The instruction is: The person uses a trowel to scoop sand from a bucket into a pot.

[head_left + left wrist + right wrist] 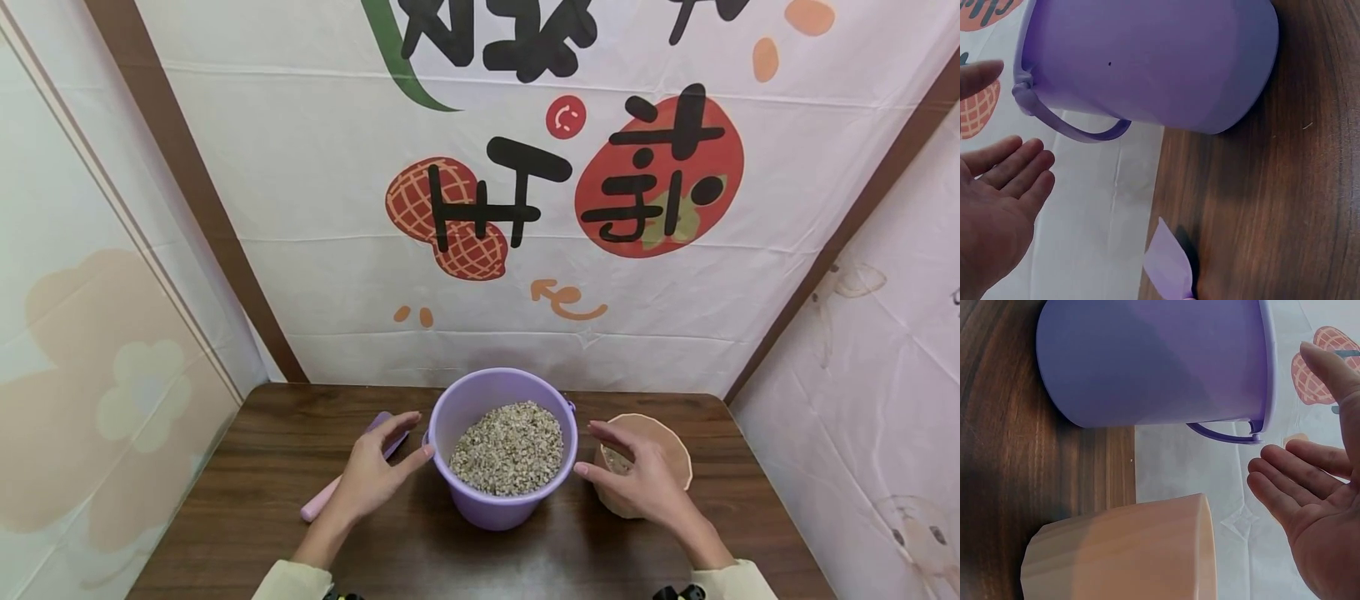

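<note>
A purple bucket (491,512) full of small pale gravel (510,450) stands upright on the table. Its handle (1085,132) hangs down at the back of the rim. My left hand (372,471) is just left of the bucket, thumb and fingers spread, with a small gap to the rim in the left wrist view. On the other side my right hand (637,477) is held likewise, apart from the bucket and holding nothing. Under the right hand stands a peach-coloured pot (1135,550), partly hidden, with some grit inside. Beneath the left hand lies a purple shovel (322,498) with a pink handle.
The dark wooden table (255,467) ends at a white printed cloth (337,250) behind the bucket. More printed cloth hangs at the left and right sides.
</note>
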### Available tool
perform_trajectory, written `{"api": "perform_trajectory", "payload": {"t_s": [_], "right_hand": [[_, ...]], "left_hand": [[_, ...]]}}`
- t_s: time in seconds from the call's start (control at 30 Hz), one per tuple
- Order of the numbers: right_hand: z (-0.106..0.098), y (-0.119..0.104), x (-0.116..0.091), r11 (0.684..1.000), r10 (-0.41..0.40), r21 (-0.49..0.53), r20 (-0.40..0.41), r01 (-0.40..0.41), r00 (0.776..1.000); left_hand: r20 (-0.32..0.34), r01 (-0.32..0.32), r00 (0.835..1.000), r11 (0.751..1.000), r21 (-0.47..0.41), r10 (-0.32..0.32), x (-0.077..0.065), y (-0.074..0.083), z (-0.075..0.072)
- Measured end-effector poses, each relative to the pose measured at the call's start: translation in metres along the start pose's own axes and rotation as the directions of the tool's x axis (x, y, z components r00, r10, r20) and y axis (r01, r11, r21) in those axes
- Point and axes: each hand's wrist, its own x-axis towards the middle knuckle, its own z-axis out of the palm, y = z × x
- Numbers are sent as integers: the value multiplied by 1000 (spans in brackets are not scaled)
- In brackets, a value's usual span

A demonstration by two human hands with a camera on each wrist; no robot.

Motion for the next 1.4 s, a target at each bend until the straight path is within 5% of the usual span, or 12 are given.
{"api": "perform_trajectory", "payload": {"t_s": [0.53,0.93,1.2,1.4], "right_hand": [[-4,4,-8,999,39,8,-7,-39,999],[-4,7,-12,999,2,-46,-28,-3,1000],[6,6,-11,1000,-2,17,-3,2,1000],[14,5,-6,997,-37,-68,1,37,999]], "left_hand": [[100,13,995,1000,21,-15,-5,-7,6],[95,10,995,1000,16,-11,-5,-5,8],[90,3,996,1000,19,-5,-5,-7,7],[93,-16,996,1000,12,15,-6,-7,6]]}}
